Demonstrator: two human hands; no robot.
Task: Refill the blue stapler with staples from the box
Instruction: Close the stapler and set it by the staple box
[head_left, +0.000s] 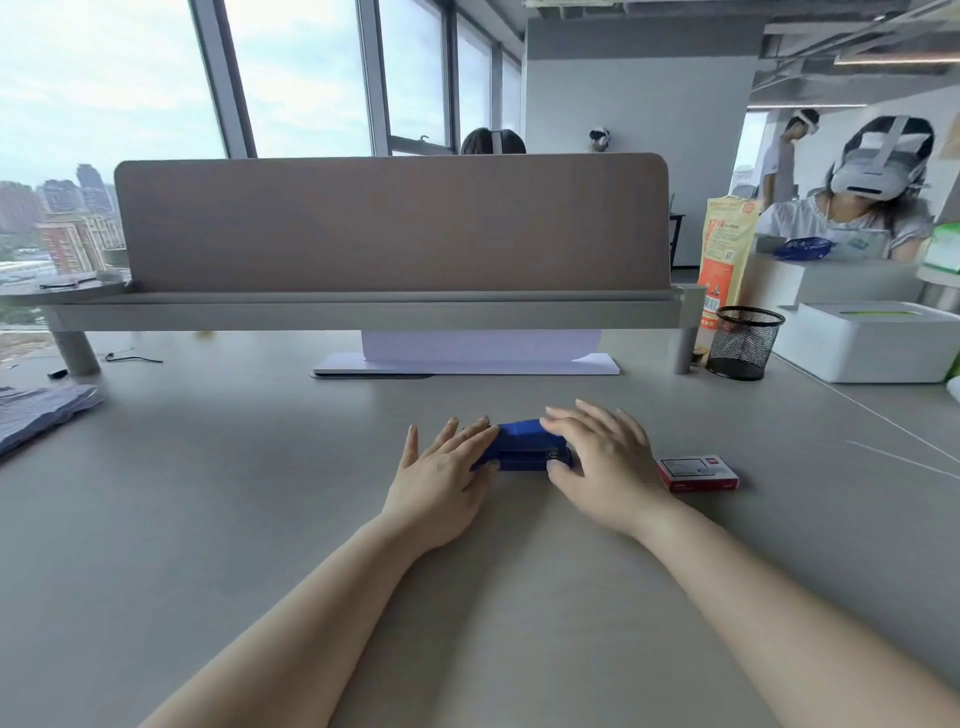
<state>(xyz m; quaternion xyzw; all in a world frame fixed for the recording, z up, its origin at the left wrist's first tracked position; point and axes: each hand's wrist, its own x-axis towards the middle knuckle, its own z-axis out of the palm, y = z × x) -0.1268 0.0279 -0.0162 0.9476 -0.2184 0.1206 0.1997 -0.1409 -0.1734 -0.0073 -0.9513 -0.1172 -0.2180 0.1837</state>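
Note:
The blue stapler lies flat on the grey desk, its length running left to right. My left hand rests over its left end with the fingers spread. My right hand covers its right end, fingers on top and thumb at the front. Both hands touch the stapler and hide its ends. A small red and white staple box lies closed on the desk just right of my right hand.
A desk divider on a raised shelf stands behind. White paper sheets lie under the shelf. A black mesh pen cup and a white box stand at the right, grey cloth at the left. A person sits at the far right.

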